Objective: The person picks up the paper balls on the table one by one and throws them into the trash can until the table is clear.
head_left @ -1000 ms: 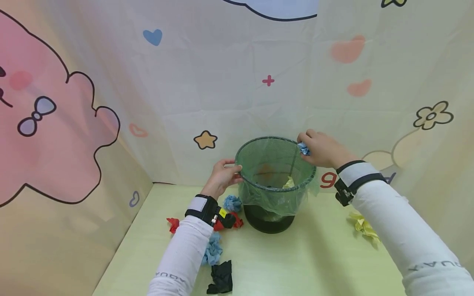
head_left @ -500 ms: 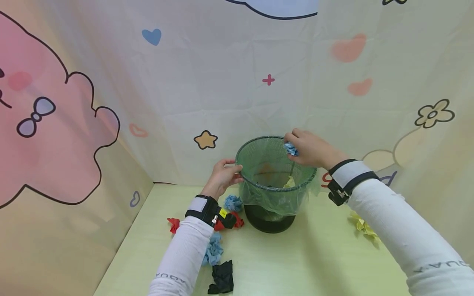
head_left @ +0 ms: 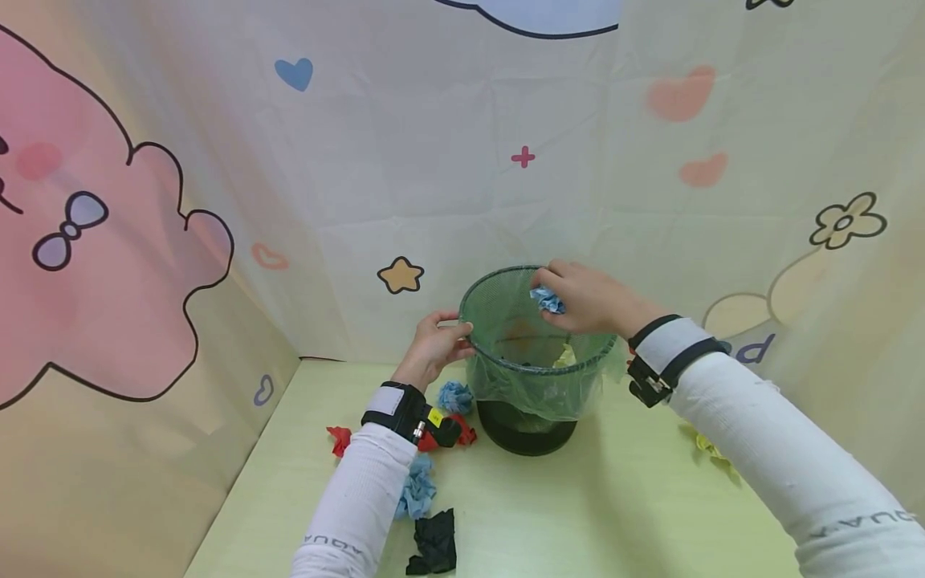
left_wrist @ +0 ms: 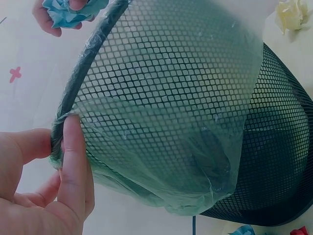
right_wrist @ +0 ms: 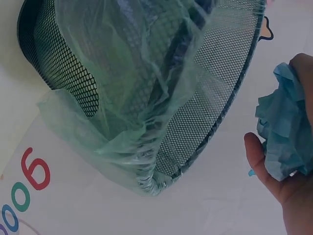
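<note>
A black mesh wastebasket lined with a green plastic bag stands upright on the table. My left hand pinches its rim at the left, thumb on one side and fingers on the other, as the left wrist view shows closely. Over the basket's mouth, my right hand holds a crumpled ball of blue paper. In the right wrist view this blue paper sits between thumb and fingers, beyond the rim. Inside the basket lies a crumpled yellow paper.
Left of the basket are crumpled blue paper, red paper, another blue piece and black paper. Yellow paper lies at the right, partly behind the right sleeve. A printed curtain hangs close behind the basket.
My right hand has moved left with the blue paper, from the basket's right rim to over its opening. My left hand has stayed on the rim.
</note>
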Tool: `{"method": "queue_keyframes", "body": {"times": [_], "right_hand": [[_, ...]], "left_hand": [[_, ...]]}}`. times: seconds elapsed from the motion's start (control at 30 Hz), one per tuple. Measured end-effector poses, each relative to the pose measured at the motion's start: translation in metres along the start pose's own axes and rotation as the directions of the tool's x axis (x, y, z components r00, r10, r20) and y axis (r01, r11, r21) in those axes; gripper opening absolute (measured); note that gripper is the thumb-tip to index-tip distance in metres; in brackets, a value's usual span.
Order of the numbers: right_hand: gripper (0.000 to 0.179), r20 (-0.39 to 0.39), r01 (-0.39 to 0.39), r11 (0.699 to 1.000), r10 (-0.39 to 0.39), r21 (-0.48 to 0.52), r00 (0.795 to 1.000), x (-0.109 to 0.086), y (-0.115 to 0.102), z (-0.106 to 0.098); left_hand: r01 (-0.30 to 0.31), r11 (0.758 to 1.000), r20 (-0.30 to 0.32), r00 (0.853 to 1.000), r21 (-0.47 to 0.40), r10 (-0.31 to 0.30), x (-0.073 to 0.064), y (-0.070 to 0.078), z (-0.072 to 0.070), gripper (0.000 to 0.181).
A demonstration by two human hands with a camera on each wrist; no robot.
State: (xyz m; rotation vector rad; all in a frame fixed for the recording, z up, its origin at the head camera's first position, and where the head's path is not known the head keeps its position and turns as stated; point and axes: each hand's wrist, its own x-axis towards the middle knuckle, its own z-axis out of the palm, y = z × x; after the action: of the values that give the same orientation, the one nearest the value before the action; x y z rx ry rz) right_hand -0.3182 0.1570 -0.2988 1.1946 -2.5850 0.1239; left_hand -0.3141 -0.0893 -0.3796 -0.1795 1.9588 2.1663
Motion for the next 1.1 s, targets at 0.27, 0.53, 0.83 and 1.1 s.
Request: {"method": "queue_keyframes", "body": {"times": [0.27, 0.53, 0.83, 1.1], "right_hand": [[0.037, -0.007, 0.011, 1.0, -0.011, 0.009, 1.0, 0.0006, -0.0072, 0.0], [0.046, 0.037, -0.047, 0.999, 0.046, 0.01, 0.998, -0.0009, -0.0098, 0.0012], [0.049, 0.031, -0.048, 0.998, 0.047, 0.034, 0.998, -0.0042, -0.0079, 0.0029], [0.055, 0.077, -0.048, 0.998, 0.045, 0.036, 0.996, -0.0084, -0.0073, 0.0041]], "left_hand": [[-0.002, 1.0, -0.004, 1.0, -0.011, 0.002, -0.0008, 0.0004, 0.0005, 0.037], [0.006, 1.0, -0.005, 1.0, -0.002, -0.006, -0.0023, 0.0011, 0.0013, 0.036], [0.004, 1.0, -0.009, 1.0, -0.008, -0.004, -0.002, 0.0008, 0.0012, 0.037], [0.015, 1.0, -0.012, 1.0, -0.019, -0.015, 0.0003, -0.0001, 0.0015, 0.039]]}}
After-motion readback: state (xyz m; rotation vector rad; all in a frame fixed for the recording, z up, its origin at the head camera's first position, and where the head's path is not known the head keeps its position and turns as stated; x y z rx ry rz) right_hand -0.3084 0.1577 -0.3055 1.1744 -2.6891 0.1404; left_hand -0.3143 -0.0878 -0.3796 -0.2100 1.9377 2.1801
